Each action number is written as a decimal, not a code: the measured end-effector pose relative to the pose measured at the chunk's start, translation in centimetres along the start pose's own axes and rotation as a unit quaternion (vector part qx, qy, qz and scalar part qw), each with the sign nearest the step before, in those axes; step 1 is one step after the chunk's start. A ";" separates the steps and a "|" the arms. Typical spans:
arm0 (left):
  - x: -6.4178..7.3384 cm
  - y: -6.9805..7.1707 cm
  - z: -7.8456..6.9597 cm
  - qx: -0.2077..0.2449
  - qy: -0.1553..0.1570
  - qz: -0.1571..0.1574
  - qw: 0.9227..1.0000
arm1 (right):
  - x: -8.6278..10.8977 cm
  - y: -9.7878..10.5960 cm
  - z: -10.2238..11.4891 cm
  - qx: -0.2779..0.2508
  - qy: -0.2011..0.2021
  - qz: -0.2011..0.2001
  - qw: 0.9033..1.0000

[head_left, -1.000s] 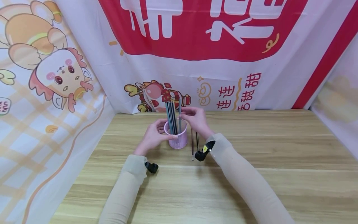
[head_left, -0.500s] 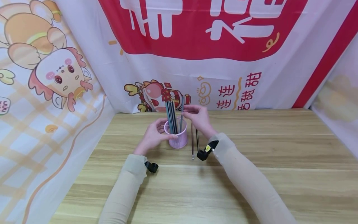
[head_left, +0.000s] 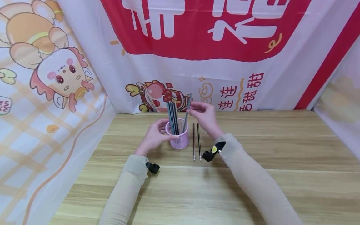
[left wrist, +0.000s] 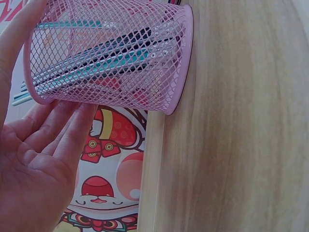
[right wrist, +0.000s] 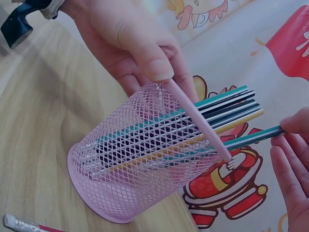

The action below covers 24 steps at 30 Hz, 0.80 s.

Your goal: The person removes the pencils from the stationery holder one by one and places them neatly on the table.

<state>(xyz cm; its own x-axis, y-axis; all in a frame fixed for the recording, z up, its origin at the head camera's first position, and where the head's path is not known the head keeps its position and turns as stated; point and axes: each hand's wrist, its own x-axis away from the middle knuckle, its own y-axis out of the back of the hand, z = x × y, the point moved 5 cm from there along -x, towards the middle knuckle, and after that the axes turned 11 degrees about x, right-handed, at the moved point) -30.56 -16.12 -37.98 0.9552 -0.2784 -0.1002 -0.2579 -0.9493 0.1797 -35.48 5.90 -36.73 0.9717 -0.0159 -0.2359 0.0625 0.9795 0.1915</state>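
Near the head view's centre, the left hand [head_left: 154, 135] grips a pink mesh cup [head_left: 182, 142] on the counter [head_left: 197, 193]. The right hand [head_left: 205, 118] pinches a green pencil [right wrist: 253, 137] tilted inside; two loose pencils [head_left: 194, 142] lie right of the cup.

Edge cut-offs — wrist views
Left: mesh cup [left wrist: 111, 53] cropped at top — right: right hand's fingers [right wrist: 286, 169] cropped at right.

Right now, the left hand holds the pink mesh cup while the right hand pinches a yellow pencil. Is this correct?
Not the colour: in the right wrist view, the right hand pinches a green-striped pencil, not yellow. The left hand holds the pink mesh cup.
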 end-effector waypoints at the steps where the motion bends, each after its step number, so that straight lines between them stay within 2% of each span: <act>1: 0.0 0.0 0.0 0.000 0.000 0.001 1.000 | 0.0 0.1 0.0 -0.002 0.001 -0.003 1.000; 5: -0.1 0.1 0.3 -0.004 0.005 0.000 1.000 | 0.1 0.5 0.2 -0.014 0.002 -0.012 1.000; 13: -1.5 0.8 3.2 -0.012 0.007 -0.007 1.000 | 0.5 1.3 1.0 -0.041 0.022 -0.043 0.998; 17: -1.6 1.0 3.5 -0.014 -0.002 -0.009 1.000 | 0.7 2.1 1.7 -0.070 0.034 -0.064 0.995; 24: -1.6 0.9 3.5 -0.017 -0.014 -0.011 1.000 | 1.0 3.5 2.5 -0.142 0.031 -0.080 0.986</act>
<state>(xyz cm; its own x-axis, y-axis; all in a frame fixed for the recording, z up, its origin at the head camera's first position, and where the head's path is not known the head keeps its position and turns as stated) -32.84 -17.06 -41.09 0.9564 -0.2609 -0.1315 -0.2304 -0.9502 0.2096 -33.72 8.84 -33.87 0.9382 -0.1704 -0.3011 0.1385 0.9825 -0.1246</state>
